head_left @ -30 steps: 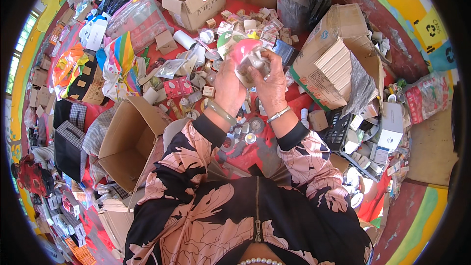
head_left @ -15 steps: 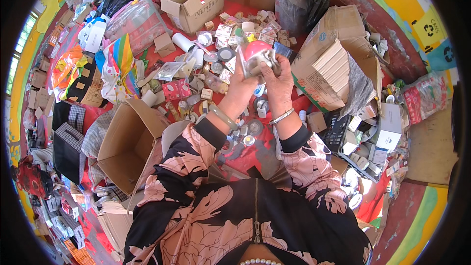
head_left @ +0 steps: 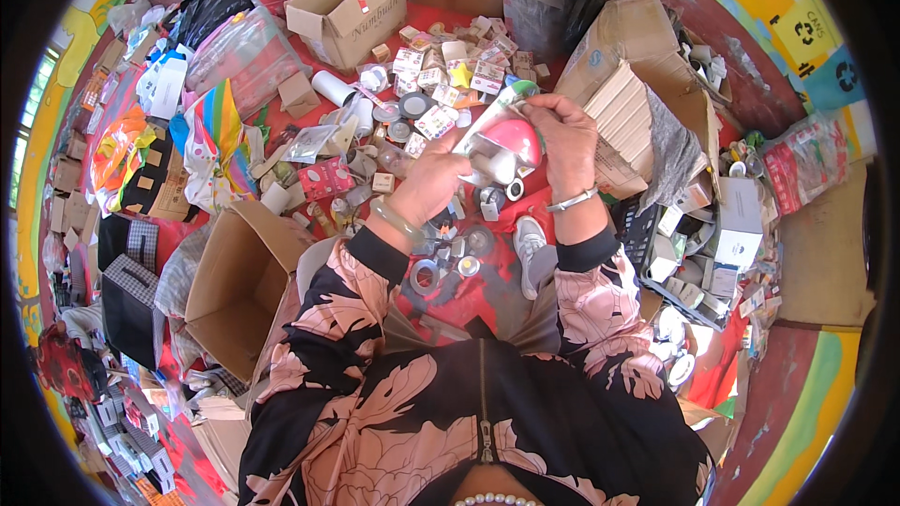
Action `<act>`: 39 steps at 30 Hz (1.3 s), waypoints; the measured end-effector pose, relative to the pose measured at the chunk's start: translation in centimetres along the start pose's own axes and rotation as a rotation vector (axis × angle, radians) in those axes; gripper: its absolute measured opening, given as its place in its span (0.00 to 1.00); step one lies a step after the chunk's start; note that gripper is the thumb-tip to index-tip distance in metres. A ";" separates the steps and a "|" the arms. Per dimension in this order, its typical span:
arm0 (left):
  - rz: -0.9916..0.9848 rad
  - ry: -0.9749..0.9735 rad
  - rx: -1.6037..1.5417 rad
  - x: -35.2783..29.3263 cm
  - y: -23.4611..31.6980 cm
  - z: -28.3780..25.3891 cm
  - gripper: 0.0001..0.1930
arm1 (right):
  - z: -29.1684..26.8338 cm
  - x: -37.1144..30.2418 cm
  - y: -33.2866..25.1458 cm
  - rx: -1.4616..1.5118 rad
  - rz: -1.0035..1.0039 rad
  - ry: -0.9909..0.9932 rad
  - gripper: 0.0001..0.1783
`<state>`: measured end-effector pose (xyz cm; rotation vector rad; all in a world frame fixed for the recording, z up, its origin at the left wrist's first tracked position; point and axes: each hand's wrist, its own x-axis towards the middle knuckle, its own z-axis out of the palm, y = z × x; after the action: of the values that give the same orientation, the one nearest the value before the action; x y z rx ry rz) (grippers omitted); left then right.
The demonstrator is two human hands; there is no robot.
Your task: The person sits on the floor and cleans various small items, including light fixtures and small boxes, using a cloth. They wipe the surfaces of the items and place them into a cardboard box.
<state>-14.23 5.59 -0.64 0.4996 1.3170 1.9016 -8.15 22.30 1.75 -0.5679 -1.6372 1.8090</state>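
Note:
Between my hands is a clear plastic bag (head_left: 487, 131) with a white and green edge at its top. A rounded pink-red thing (head_left: 512, 139) and a whitish piece (head_left: 497, 167) show inside; I cannot make out their kind. My left hand (head_left: 431, 178) grips the bag's left side, thumb toward me. At the upper right, my right hand (head_left: 567, 139) pinches the bag's edge between thumb and fingers. Beyond the bag lies a heap of small printed boxes (head_left: 489, 77) with a yellow star-shaped thing (head_left: 460, 74) on it.
An open carton (head_left: 248, 281) stands at my left, another (head_left: 349, 14) at the far side. A torn carton (head_left: 623, 122) leans at the right beside a black crate (head_left: 636, 239) of small boxes. Tape rolls (head_left: 425, 276) lie near my grey shoe (head_left: 531, 253).
My hands have moved apart, the right one toward the right and the left one lower left. The bag is spread wider, showing more of the pink-red thing. My shoe has come into view.

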 end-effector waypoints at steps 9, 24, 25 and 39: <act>0.051 -0.037 0.267 1.2 -3.0 -0.8 0.25 | 3.1 -3.7 -0.4 -0.622 -0.875 -0.290 0.05; 0.043 -0.086 0.319 0.6 -1.3 -0.6 0.27 | 1.1 -2.0 -0.3 -0.513 -0.637 -0.405 0.07; 0.058 -0.071 0.264 0.6 -1.4 -0.8 0.27 | 0.3 -1.0 -0.2 -0.493 -0.565 -0.354 0.06; -0.029 0.049 -0.243 1.0 -1.1 -0.8 0.26 | -0.8 -3.7 -4.1 -0.220 -0.197 -0.572 0.04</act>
<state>-15.03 6.03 -2.10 0.3104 1.0971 2.0261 -4.36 20.43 5.36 0.0419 -2.1982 1.7478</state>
